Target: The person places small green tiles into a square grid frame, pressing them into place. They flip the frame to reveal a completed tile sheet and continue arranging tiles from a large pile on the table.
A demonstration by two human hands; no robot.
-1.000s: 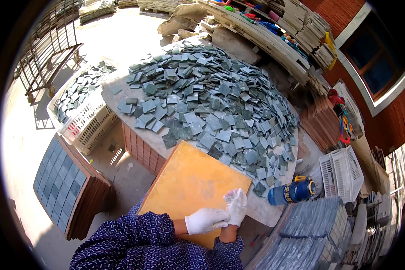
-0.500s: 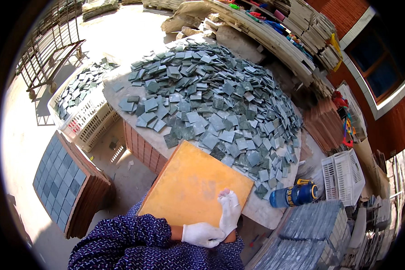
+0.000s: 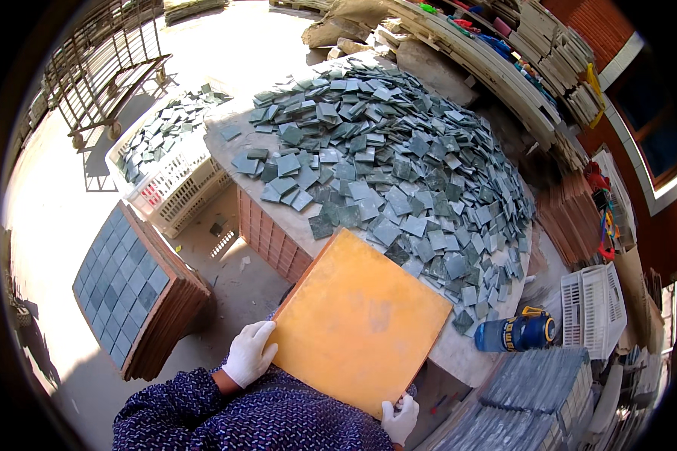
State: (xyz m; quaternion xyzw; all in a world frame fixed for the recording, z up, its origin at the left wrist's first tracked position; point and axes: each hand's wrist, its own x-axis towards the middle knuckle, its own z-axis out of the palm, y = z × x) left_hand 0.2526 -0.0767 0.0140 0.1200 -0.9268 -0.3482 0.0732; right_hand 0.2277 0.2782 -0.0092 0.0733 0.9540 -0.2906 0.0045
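A square yellow board (image 3: 365, 319) lies in front of me at the edge of the stone-topped table, its near side close to my body. My left hand (image 3: 250, 355), in a white glove, holds the board's near left edge. At the near right corner my right hand (image 3: 400, 419), also gloved in white, grips the edge between thumb and fingers; some of its fingers are hidden. Beyond the board, a large heap of small square grey-green stone tiles (image 3: 399, 177) covers the tabletop (image 3: 274, 218).
To the left, a stack of brown boards (image 3: 174, 319) is topped with tiles in a grid. Behind it stands a white crate (image 3: 180, 199) of loose tiles. On the right are a blue bottle (image 3: 513, 333), another white crate (image 3: 593, 310) and stacked slate tiles (image 3: 538, 383). A metal cart (image 3: 101, 75) stands far left.
My hands were together over the board's near right part, one at the other's wrist. Now they are apart at the board's edges. The whole view has shifted slightly.
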